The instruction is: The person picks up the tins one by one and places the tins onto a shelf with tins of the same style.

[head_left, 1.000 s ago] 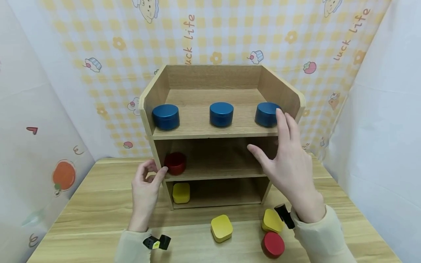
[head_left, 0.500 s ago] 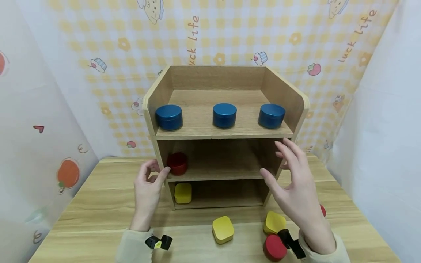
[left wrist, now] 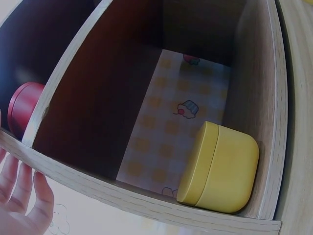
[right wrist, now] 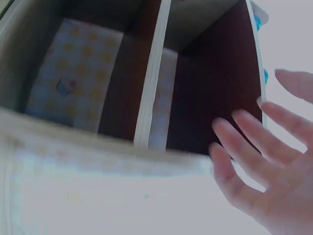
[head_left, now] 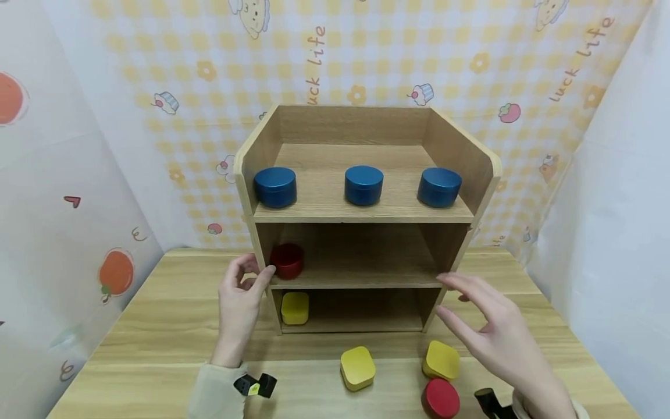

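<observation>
My left hand (head_left: 239, 308) holds the left side panel of a small wooden shelf (head_left: 361, 220), thumb at its front edge and fingers on the outside. Close to that thumb, a round red tin (head_left: 287, 261) sits on the middle shelf. Under it, at the left of the bottom shelf, stands a yellow square tin (left wrist: 225, 169) with rounded corners. My right hand (head_left: 502, 329) hovers in front of the shelf's lower right side, fingers spread and holding nothing. In the right wrist view its fingers are also apart.
On the top shelf stand three round blue tins, left (head_left: 275, 187), middle (head_left: 363, 185) and right (head_left: 439, 187). A yellow tin (head_left: 358, 369) lies on the table before the shelf. Another yellow tin (head_left: 441, 360) and a red tin (head_left: 441, 398) lie near my right forearm.
My right hand has come down from beside the right blue tin to the level of the lower shelves. The left hand stays on the side panel. The view has shifted slightly.
</observation>
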A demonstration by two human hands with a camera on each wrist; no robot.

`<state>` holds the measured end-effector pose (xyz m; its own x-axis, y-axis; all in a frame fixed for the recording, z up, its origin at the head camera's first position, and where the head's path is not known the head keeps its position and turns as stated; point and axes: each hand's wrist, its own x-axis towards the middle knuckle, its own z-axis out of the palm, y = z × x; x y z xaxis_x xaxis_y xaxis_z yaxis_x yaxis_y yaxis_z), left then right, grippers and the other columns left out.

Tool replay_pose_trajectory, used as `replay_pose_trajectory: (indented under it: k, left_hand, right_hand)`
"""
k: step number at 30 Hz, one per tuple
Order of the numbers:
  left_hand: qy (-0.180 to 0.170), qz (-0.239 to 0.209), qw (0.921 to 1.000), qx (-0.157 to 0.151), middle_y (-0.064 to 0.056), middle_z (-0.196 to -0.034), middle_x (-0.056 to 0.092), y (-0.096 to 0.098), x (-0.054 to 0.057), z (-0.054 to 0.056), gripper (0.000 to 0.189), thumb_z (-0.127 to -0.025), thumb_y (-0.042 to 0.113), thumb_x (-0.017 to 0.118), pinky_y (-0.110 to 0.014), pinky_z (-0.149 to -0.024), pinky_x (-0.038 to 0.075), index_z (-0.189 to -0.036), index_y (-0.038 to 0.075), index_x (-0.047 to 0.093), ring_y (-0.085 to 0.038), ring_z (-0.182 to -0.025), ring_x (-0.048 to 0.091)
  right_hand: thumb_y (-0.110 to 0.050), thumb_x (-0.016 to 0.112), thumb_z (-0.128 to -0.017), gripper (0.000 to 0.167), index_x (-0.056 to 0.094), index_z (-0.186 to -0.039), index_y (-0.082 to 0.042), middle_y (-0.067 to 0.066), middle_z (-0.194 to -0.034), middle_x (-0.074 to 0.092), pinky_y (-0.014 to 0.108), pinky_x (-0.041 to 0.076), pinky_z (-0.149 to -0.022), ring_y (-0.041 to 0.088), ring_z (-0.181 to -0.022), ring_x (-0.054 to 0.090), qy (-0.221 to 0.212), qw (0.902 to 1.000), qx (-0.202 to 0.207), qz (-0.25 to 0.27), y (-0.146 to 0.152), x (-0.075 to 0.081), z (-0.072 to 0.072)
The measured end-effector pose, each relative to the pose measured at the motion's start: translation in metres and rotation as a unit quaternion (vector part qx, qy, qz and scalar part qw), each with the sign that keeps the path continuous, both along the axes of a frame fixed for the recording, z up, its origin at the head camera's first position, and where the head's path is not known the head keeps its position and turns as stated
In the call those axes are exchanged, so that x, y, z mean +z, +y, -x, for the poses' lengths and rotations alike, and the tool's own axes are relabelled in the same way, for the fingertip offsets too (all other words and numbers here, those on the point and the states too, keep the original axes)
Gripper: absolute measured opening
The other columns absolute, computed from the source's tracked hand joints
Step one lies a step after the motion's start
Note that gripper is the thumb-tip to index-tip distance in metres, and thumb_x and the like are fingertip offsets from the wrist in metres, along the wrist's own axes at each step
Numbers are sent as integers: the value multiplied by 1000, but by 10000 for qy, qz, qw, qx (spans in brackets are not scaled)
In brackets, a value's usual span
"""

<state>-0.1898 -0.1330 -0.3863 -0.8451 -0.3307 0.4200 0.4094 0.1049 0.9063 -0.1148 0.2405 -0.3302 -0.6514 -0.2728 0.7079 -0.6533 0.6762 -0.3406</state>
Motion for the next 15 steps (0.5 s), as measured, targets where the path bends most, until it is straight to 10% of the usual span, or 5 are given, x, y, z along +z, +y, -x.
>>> replay_pose_trajectory:
  k: [5,15]
  left_hand:
    - [-110,-50,9999,-27,7,-93,58,1,-1,2,30,-89,2,74,-13,-61,48,-109,20,62,-4,-77,58]
    - [-10,12,10000,50,8,-92,58,1,-1,1,33,-88,-2,73,-11,-63,49,-107,23,60,-2,-85,57]
  right_hand:
    - [-5,84,-77,60,63,-131,-20,-5,-117,69,8,49,-70,-8,-100,59,-1025,9940,-280,-262,32,-5,-11]
    - [-17,73,-92,51,54,-139,-10,0,-131,62,19,55,-72,-10,-95,62,-3021,9498,-786,-199,101,-32,-2]
